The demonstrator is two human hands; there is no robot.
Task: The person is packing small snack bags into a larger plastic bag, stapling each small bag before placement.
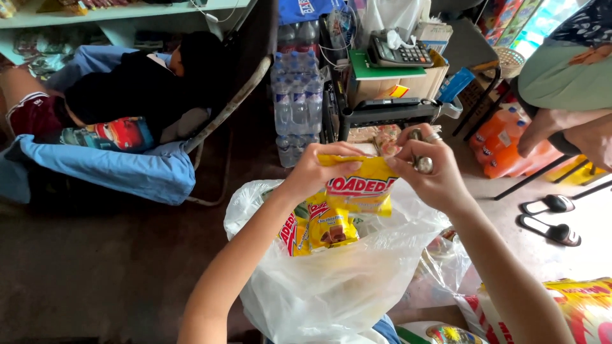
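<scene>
Both of my hands hold one yellow snack packet [360, 186] by its top edge, above a clear plastic bag [338, 286]. My left hand [315, 169] pinches the packet's left corner. My right hand [424, 167], with rings on its fingers, grips the right corner. More yellow snack packets [322, 226] lie inside the bag's open mouth, right under the held one.
A person lies on a blue-covered folding cot [115, 165] at the left. Packs of water bottles [296, 95] and a rack with a calculator [400, 54] stand ahead. Another person sits at the right, near orange drink bottles [500, 137] and sandals [551, 220]. A yellow sack [583, 306] lies at bottom right.
</scene>
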